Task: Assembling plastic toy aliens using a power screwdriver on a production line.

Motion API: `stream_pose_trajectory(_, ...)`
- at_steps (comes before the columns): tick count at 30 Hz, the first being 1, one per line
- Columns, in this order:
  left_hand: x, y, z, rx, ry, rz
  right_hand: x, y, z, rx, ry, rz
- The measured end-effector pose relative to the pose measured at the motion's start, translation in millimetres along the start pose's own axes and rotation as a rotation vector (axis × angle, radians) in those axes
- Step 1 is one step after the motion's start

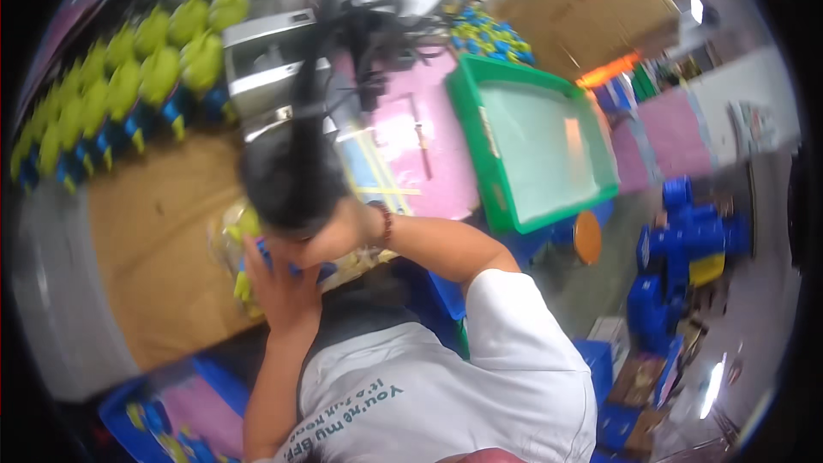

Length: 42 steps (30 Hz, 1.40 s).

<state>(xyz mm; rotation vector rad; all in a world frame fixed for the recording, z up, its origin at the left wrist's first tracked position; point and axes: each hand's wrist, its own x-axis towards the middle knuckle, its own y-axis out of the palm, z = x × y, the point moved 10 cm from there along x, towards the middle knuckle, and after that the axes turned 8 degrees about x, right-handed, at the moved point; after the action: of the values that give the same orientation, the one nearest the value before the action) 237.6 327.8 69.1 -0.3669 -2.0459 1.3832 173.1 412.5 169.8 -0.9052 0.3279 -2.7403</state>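
Note:
My left hand (285, 291) is closed round a small blue and yellow-green toy figure (326, 272) at the near edge of the worktable. Close above it, my right hand (339, 236) grips a large black rounded tool (291, 176), with a dark arm or cable running up from it. Motion blurs the tool, so its exact kind cannot be made out. Beside the left hand lies a clear plastic piece (225, 236) with yellow-green parts. The tool and fingers hide much of the toy.
Rows of yellow-green and blue toy figures (159, 73) stand at the far left on brown board (171, 231). A metal box (274, 60) stands behind the tool. A green tray (480, 150) is to the right, a cardboard box (591, 9) beyond it. A blue bin (116, 416) sits lower left.

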Motion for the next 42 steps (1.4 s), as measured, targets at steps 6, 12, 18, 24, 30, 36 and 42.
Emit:
stream_pose_trajectory(6,1,-7,-15,0.051,0.085,0.051,7,-36,45,0.198,-0.043,-0.305)
stream_pose_trajectory(12,10,-17,-12,0.037,0.051,0.116,28,-91,46,0.511,0.010,-0.530)
stream_pose_trajectory(18,-16,-50,41,-0.128,-0.102,-0.158,76,-124,19,0.376,-0.119,-0.562)
stream_pose_trajectory(24,-47,-15,103,-0.620,-0.414,-0.260,107,-105,-38,0.216,0.096,-0.415)
stream_pose_trajectory(30,-50,0,110,-0.516,-0.422,-0.309,105,-93,-78,0.289,0.262,-0.416)
stream_pose_trajectory(36,-49,-1,109,-0.503,-0.377,-0.326,87,-63,-28,0.600,0.251,-0.391)
stream_pose_trajectory(42,-49,-8,109,-0.503,-0.338,-0.371,77,1,29,0.597,0.101,-0.162)
